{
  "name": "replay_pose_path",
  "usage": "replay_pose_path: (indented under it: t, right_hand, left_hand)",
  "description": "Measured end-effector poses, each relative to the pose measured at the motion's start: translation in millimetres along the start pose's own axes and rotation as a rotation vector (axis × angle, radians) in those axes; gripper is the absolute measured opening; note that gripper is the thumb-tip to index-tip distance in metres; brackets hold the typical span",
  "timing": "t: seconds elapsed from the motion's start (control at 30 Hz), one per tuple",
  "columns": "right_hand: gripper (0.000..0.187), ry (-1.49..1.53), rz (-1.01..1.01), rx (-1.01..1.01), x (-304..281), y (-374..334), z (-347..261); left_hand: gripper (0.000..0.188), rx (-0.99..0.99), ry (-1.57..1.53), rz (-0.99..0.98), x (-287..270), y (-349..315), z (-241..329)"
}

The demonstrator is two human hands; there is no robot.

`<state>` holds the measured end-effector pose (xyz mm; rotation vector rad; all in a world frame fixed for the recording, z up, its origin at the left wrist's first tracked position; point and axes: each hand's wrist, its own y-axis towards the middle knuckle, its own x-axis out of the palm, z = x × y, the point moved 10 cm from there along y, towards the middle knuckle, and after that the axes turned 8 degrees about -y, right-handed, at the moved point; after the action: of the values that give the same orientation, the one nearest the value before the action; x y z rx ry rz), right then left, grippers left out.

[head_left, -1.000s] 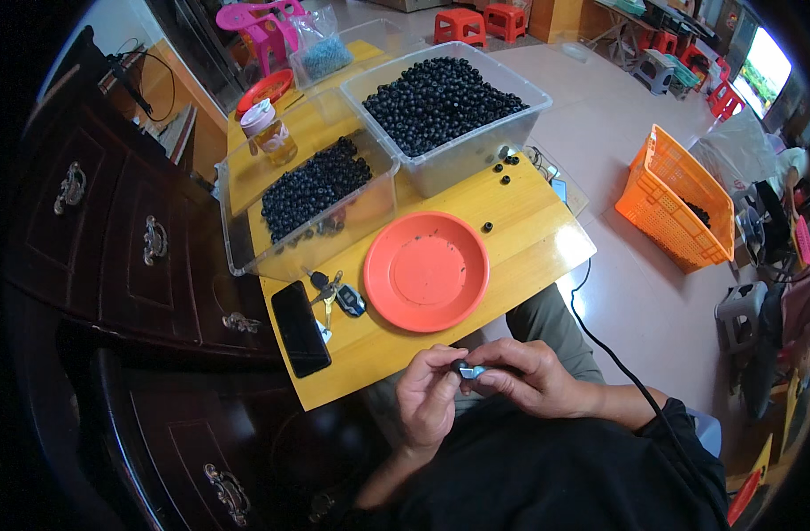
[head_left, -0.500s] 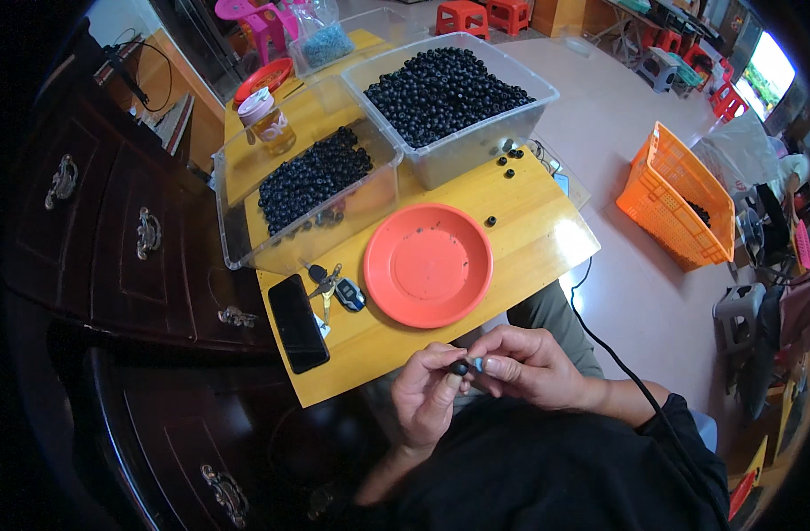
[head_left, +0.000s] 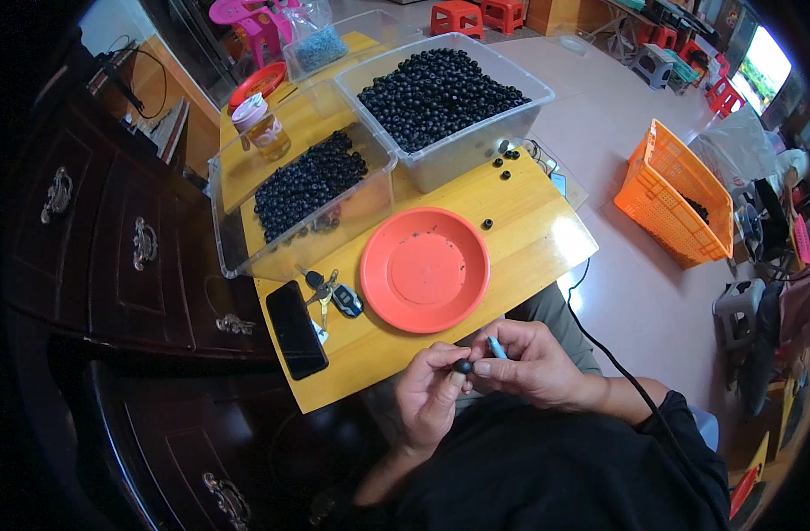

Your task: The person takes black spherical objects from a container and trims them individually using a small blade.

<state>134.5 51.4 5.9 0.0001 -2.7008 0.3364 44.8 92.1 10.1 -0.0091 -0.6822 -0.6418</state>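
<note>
Between the thumb and fingers of my left hand (head_left: 429,396) is a small round black bead-like part (head_left: 462,365). My right hand (head_left: 542,367) is closed on a slim light-blue tool (head_left: 496,348); its tip is hidden, so its kind does not show. The right fingertips meet the black part or come very close to it. Both hands are in front of my lap, just off the near edge of the yellow table (head_left: 529,257). Beyond them lies a shallow red plastic dish (head_left: 427,270) with a few dark scraps in it.
Two clear bins, the left bin (head_left: 303,248) and the far bin (head_left: 476,155), hold many black parts. Several loose black parts (head_left: 488,224) dot the table. A phone (head_left: 297,330), keys (head_left: 325,292) and a lidded cup (head_left: 261,126) lie leftward. An orange crate (head_left: 675,195) stands on the floor.
The light-blue tool has tilted upward in my right hand, and more of it shows. The left hand keeps the black part in nearly the same place. The view has shifted slightly.
</note>
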Motion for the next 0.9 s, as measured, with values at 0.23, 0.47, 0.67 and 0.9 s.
replay_pose_path:
  t: [0.23,0.47,0.67,0.9]
  right_hand:
    - [0.023,-0.315,0.038,-0.284,-4.0,-12.4,-26.9]
    - [0.028,-0.721,-0.054,-0.370,8.6,-15.6,-38.2]
    - [0.026,-0.727,-0.022,-0.389,9.2,-17.2,-40.5]
    - [0.022,-0.710,-0.016,-0.417,11.4,-18.6,-44.2]
  left_hand:
    - [0.018,-0.060,-0.177,0.048,-2.5,2.0,-9.7]
    - [0.021,0.006,-0.056,0.092,-2.4,1.6,-1.1]
    - [0.021,0.011,-0.033,0.074,-3.1,-1.1,-1.0]
    - [0.021,0.114,0.141,-0.019,2.7,-0.1,10.9]
